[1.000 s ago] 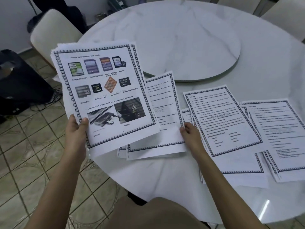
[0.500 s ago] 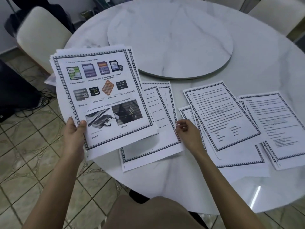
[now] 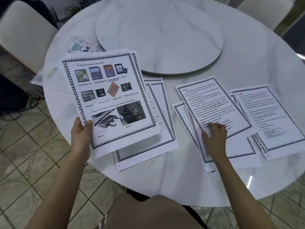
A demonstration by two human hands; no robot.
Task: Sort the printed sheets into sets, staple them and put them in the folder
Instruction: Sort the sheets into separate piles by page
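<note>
My left hand (image 3: 80, 136) grips the lower left corner of a held stack of printed sheets (image 3: 109, 100), raised over the table's left side; its top page shows colour pictures of memory cards and USB ports. Three piles of bordered text sheets lie on the table: a left pile (image 3: 148, 146) partly under the held stack, a fanned middle pile (image 3: 214, 104), and a right pile (image 3: 272, 116). My right hand (image 3: 214, 139) rests with bent fingers on the middle pile's lower left corner, thumb at the top sheet's edge. Whether it pinches the sheet is unclear.
The round white marble table (image 3: 165, 187) carries a raised turntable (image 3: 158, 35) in its centre. A translucent plastic sheet with coloured print (image 3: 46, 75) pokes out behind the held stack. White chairs (image 3: 21, 35) stand around; a dark object and cables lie on the tiled floor at left.
My right hand let go of a text sheet on the left pile and moved right onto the middle pile. The held stack stayed in my left hand.
</note>
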